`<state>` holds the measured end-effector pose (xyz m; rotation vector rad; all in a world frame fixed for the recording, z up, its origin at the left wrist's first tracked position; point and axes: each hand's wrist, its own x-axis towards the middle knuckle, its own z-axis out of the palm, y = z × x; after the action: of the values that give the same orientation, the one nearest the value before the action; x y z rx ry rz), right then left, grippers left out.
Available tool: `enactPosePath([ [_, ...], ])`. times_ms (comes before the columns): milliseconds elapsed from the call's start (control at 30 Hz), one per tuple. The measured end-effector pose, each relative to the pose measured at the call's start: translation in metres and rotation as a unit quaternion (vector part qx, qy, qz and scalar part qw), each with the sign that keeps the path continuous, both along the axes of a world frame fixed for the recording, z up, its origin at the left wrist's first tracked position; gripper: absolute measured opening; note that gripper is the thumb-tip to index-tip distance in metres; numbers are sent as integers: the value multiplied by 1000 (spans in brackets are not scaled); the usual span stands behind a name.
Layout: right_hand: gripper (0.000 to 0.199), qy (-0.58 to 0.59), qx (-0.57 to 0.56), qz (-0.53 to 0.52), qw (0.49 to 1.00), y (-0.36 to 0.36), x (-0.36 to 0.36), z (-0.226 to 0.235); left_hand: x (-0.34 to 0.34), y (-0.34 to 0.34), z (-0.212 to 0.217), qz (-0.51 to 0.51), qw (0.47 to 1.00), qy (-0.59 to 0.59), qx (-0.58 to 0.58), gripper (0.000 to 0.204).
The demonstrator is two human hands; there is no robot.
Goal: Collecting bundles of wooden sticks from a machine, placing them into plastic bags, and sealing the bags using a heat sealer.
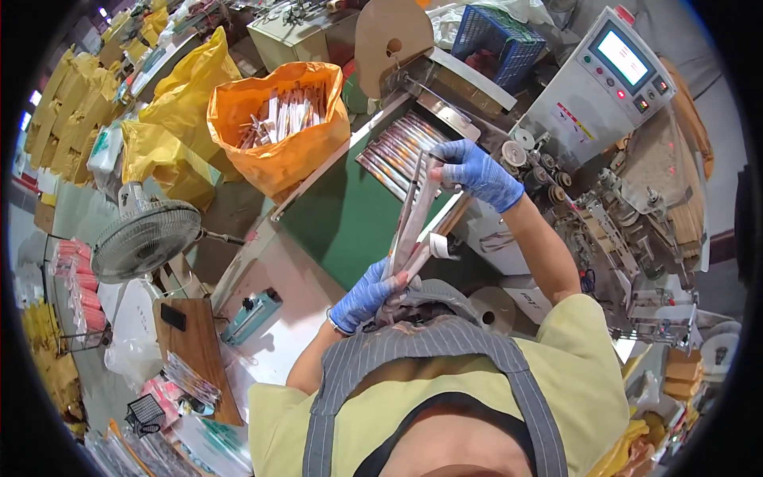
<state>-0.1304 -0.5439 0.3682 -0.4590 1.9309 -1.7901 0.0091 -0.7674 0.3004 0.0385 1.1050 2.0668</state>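
Striped apron bib (413, 342), 2 blue-gloved hands, left hand (364, 298) and right hand (475, 171) each closed on 1 bundle of wrapped sticks (413, 219)

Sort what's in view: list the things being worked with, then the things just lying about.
In use:
left hand and right hand, both gripping the bundle of long wrapped sticks
row of wrapped sticks on the green belt

Lying about:
orange bag of sticks
yellow bags
fan
blue basket
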Motion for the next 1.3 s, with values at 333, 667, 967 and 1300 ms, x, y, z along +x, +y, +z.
enactPosePath([
  [333,11,414,128,-59,899,1,46,-12,-31,58,-2,81,995,63,-9,26],
  [667,16,446,180,-440,758,97,16,-46,-30,121,-20,219,731,523,-380,27],
  [967,13,169,16,-476,863,110,46,-30,-14,148,-41,202,733,562,-326,44],
  [1300,11,47,-142,-559,816,147,68,-80,-7,199,-26,117,709,564,-408,66],
])
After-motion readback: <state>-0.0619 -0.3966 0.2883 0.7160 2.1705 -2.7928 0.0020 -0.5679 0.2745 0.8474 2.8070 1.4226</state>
